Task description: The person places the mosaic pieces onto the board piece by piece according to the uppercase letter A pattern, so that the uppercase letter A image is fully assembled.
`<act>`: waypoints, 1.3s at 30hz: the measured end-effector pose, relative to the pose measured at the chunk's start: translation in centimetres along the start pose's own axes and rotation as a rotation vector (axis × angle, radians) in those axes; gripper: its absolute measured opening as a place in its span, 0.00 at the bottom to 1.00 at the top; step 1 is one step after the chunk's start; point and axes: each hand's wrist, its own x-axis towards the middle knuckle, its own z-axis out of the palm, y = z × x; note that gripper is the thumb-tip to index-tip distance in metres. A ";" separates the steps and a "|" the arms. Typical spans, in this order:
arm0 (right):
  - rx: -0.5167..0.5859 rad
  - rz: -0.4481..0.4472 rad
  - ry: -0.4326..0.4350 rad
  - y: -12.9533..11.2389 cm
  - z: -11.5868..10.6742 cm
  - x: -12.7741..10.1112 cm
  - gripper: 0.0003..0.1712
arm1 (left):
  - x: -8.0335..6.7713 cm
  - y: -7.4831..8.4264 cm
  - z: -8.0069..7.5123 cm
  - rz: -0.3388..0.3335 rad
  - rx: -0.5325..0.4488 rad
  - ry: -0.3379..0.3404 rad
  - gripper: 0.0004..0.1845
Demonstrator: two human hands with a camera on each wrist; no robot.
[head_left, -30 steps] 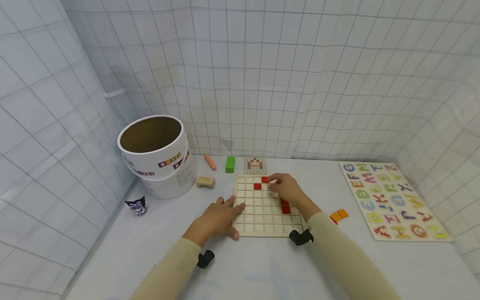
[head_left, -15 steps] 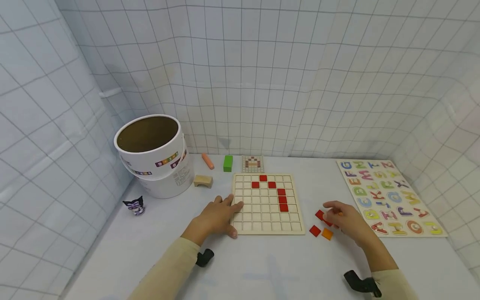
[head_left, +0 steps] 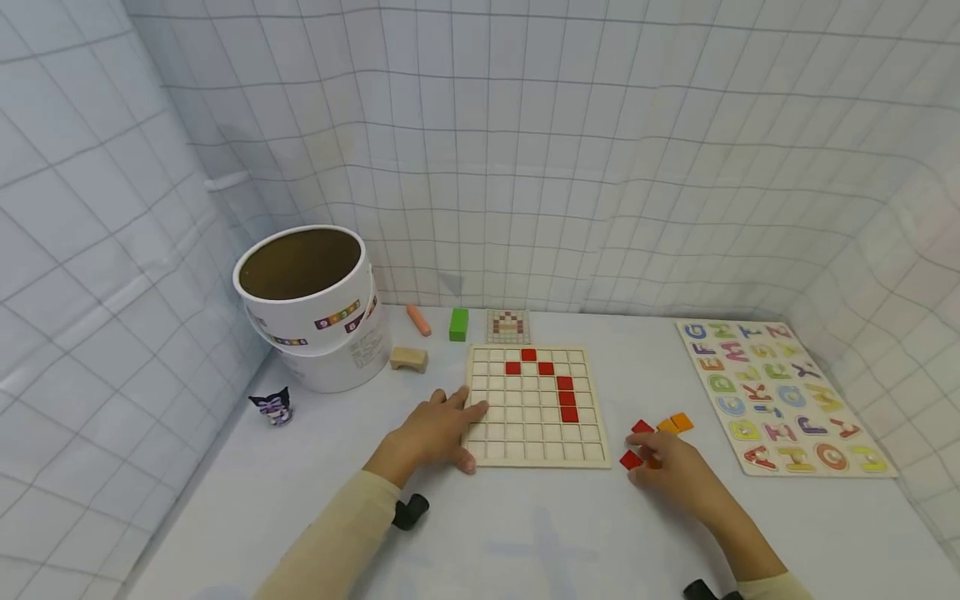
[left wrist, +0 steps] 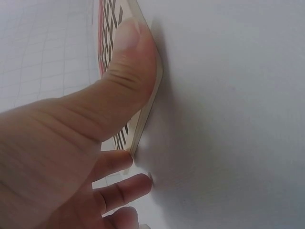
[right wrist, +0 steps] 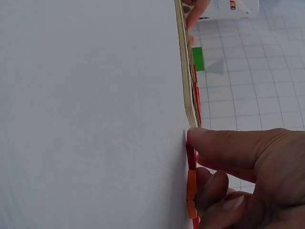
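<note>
A wooden grid board (head_left: pixel 517 433) lies flat on the table, several red square tiles (head_left: pixel 567 398) set in its cells. My left hand (head_left: pixel 435 432) rests at its left edge, fingers spread; the left wrist view shows the thumb (left wrist: pixel 136 52) against the board's side. To the right of the board, my right hand (head_left: pixel 675 475) is low over loose tiles. Its fingertips are apart on either side of a loose red tile (head_left: pixel 631 460). In the right wrist view a fingertip touches a red tile (right wrist: pixel 191 157), with an orange tile (right wrist: pixel 191 183) beside it.
Behind the board are a small pattern card (head_left: pixel 507 326), a green block (head_left: pixel 459 325) and an orange stick (head_left: pixel 418 320). A wooden arch block (head_left: pixel 408 359), white bucket (head_left: pixel 337 350) and small figure (head_left: pixel 273 407) stand left. An alphabet board (head_left: pixel 780 400) lies right.
My right hand has left the board's top row, moved right and down to the loose tiles, then shifted slightly left toward the nearest red one. The left hand has stayed put.
</note>
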 end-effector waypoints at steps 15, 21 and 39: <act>-0.052 -0.007 0.007 -0.7 -0.1 0.3 0.15 | 0.7 0.1 -0.4 0.006 0.008 0.002 0.53; 0.058 -0.008 -0.033 -0.3 -0.6 0.9 0.13 | 0.8 0.0 -0.4 0.008 0.002 0.005 0.53; 0.622 -0.044 -0.147 -8.7 3.4 11.7 0.20 | 0.1 -0.1 0.2 0.014 0.010 0.012 0.53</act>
